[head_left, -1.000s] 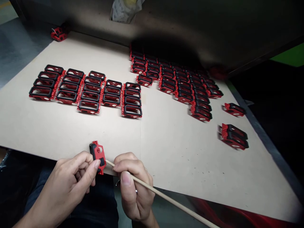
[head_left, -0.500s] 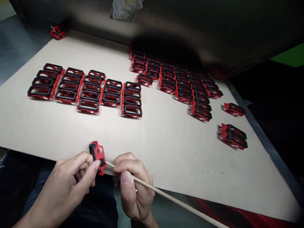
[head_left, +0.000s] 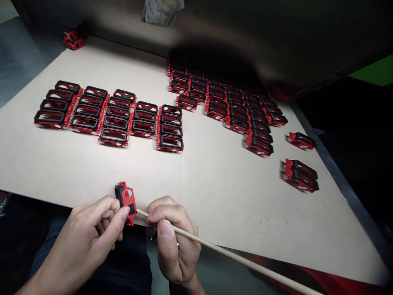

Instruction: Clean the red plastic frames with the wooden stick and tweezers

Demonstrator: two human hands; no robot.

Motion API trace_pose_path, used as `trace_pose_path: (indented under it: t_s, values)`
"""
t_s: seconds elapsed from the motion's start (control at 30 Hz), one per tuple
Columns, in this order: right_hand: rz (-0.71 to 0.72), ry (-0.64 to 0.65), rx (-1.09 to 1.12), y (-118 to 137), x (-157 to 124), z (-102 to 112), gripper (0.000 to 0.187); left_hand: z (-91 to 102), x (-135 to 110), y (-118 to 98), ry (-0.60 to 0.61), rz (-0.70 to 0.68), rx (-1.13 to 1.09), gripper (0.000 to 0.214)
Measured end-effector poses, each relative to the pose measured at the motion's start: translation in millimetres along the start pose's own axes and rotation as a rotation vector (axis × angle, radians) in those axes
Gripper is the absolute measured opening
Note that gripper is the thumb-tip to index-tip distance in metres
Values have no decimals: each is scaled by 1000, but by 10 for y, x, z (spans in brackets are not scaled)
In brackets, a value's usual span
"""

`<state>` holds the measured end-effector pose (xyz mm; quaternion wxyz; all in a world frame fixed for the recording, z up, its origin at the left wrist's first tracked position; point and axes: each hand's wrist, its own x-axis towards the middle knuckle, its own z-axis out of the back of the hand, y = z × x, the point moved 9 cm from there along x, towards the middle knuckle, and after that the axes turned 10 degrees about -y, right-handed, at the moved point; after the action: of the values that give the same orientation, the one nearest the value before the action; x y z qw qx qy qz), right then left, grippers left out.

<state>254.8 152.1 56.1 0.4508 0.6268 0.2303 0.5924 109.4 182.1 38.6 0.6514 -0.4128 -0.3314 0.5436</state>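
Observation:
Between thumb and fingers, my left hand [head_left: 92, 231] pinches a red plastic frame [head_left: 128, 196] with a black rim, tilted on its side above the table's front edge. My right hand [head_left: 176, 239] is closed round a long thin wooden stick [head_left: 233, 255], held like a pencil. The stick's pointed tip meets the right edge of the red frame, near its small black window. The stick's far end runs out of view at the lower right. A small dark hooked piece [head_left: 153, 235] shows by the right hand; I cannot make out what it is.
Several rows of like red and black frames [head_left: 113, 134] stand on the pale board [head_left: 211, 180] at left; another block [head_left: 216, 108] sits at back right. Two small groups [head_left: 302, 176] lie near the right edge. A dark panel [head_left: 123, 20] rises behind. Dark specks dot the board.
My right hand has shifted very slightly right and down with the stick, whose tip stays at the frame's edge. The left hand and its frame are nearly unmoved.

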Motion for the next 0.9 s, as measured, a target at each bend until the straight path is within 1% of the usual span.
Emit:
trace_pose_path:
  t_s: [0.23, 0.43, 0.5, 0.67, 0.77, 0.83, 0.9]
  values:
    - [-42, 30, -12, -20, -14, -18, 17, -15, -9, 18, 12, 3, 6, 38]
    - [-79, -35, 13, -56, -24, 52, 22, -7, -41, 75, -3, 35, 4, 39]
    - [-86, -33, 22, -57, -24, 46, 22, -6, -44, 72, -2, 33, 2, 39]
    - [-52, 24, 66, -15, -38, -19, 18, -13, -23, 41, 12, 21, 0, 38]
    - [-53, 35, 41, -34, -55, -30, 17, -8, -23, 45, 6, 33, -11, 39]
    - [-37, 16, 13, -37, -57, -19, 17, -2, -29, 57, 1, 41, -18, 39]
    - [-2, -38, -13, -18, -53, 15, 18, -3, -31, 68, 5, 45, -18, 37]
